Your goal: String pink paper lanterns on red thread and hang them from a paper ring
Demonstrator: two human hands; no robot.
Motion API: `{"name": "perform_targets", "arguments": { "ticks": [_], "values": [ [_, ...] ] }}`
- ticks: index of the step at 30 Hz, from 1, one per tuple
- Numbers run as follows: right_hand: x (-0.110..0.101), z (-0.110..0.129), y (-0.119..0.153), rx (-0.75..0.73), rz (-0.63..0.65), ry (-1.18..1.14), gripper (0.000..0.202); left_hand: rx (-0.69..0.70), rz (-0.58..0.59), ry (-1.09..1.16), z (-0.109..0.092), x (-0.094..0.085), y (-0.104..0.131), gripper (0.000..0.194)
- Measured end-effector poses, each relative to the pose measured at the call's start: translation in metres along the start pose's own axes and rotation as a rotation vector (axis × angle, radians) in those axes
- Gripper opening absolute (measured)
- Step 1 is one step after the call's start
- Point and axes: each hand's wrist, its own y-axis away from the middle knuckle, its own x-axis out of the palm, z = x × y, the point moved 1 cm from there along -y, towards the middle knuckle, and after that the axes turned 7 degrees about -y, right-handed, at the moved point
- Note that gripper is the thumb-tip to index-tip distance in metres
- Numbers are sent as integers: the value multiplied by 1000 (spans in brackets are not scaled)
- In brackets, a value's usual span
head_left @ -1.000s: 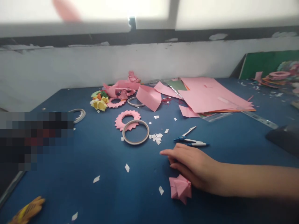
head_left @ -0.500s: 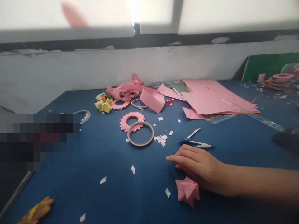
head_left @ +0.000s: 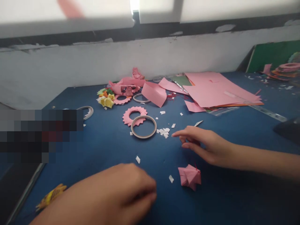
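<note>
My right hand (head_left: 208, 143) reaches over the blue table, its index fingertip beside a small pile of white paper bits (head_left: 164, 132). The thumb is apart from the index finger, and nothing shows between them. A folded pink paper star (head_left: 189, 177) with a bit of red thread lies just below this hand. My left hand (head_left: 126, 190) is in the foreground with its fingers curled; whatever they may hold is hidden. Single white paper bits (head_left: 138, 159) lie near it. The pair of compasses (head_left: 198, 123) is mostly covered by my right hand.
A tape roll (head_left: 143, 137) overlaps a pink pleated paper ring (head_left: 126, 117). Behind lie pink sheets (head_left: 206, 90), a clear ruler (head_left: 269, 113) and a yellow paper flower (head_left: 106, 101). A yellow-brown object (head_left: 51, 197) is at lower left. A blurred-out area covers the left edge.
My left hand has come into view from below, covering some paper bits. My right hand has moved up, away from the pink star toward the white pile, and now covers most of the compasses.
</note>
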Motion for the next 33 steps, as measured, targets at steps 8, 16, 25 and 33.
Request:
{"name": "perform_targets", "arguments": {
  "ticks": [8,16,25,33],
  "values": [
    [-28,4,-1,45,242,-86,38,-175,375,430,-56,-43,-130,30],
    [-9,-11,17,-142,189,-18,48,-258,316,501,-59,-27,-130,28],
    [1,-4,8,-98,-17,-92,44,-379,391,574,-68,-27,-139,37],
    [-11,5,-8,-152,-191,-155,44,-363,526,765,-92,-18,-154,47]
  ]
}}
